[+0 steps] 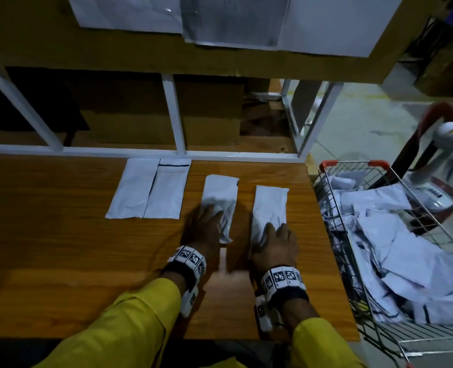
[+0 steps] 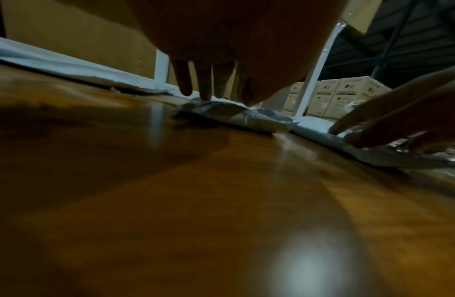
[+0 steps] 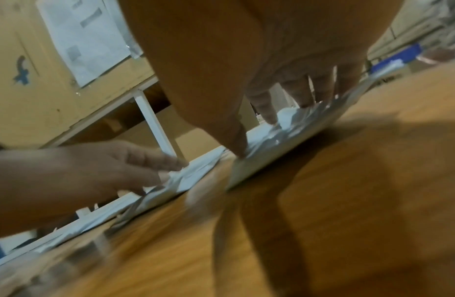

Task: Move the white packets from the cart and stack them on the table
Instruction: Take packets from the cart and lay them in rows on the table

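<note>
Two crumpled white packets lie side by side on the wooden table (image 1: pixel 74 261). My left hand (image 1: pixel 209 216) rests with straight fingers on the near part of the left packet (image 1: pixel 220 189), fingertips (image 2: pixel 204 94) touching its top (image 2: pixel 236 116). My right hand (image 1: pixel 275 229) presses flat on the near end of the right packet (image 1: pixel 270 203), fingers (image 3: pixel 269 114) on its wrinkled surface (image 3: pixel 292 138) and thumb at its edge. Two flat white packets (image 1: pixel 147 188) lie further back left. The wire cart (image 1: pixel 352 163) at the table's right holds several white packets (image 1: pixel 405 248).
A white metal frame (image 1: pixel 140 151) runs along the table's back edge, with cardboard boxes (image 1: pixel 129 115) behind it. The table's right edge is close beside the cart. A red chair (image 1: pixel 437 197) stands beyond the cart.
</note>
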